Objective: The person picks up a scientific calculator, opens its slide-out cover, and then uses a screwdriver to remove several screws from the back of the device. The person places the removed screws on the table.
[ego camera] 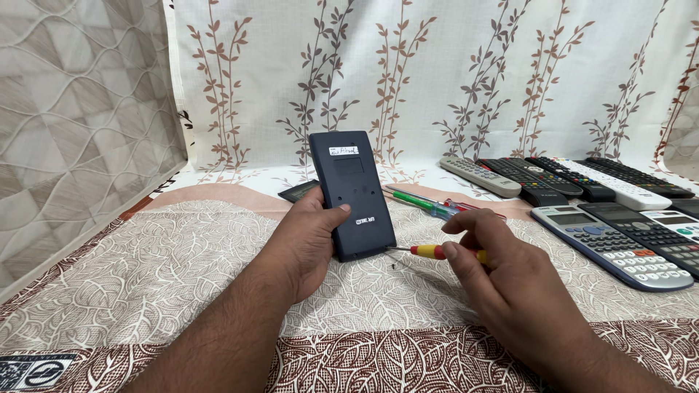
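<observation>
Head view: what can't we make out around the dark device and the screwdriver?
- Dark device: only its back shows; the front faces away from the head camera.
- Screwdriver: the tip meets the device's lower edge and is too small to tell whether it sits in a screw; the right hand covers most of the handle.
- Left hand: fingers behind the device are hidden.
- Calculators: cut off by the right edge.

The left hand (309,240) props the dark rectangular plastic calculator (353,195) upright on the leaf-patterned cloth (167,269). Right of that grip, the right hand (502,273) holds the red-and-yellow-handled screwdriver (429,252), tip at the calculator's lower edge. Behind lie green and red screwdrivers (429,205); farther right, remote controls (553,178) and calculators (619,244).
</observation>
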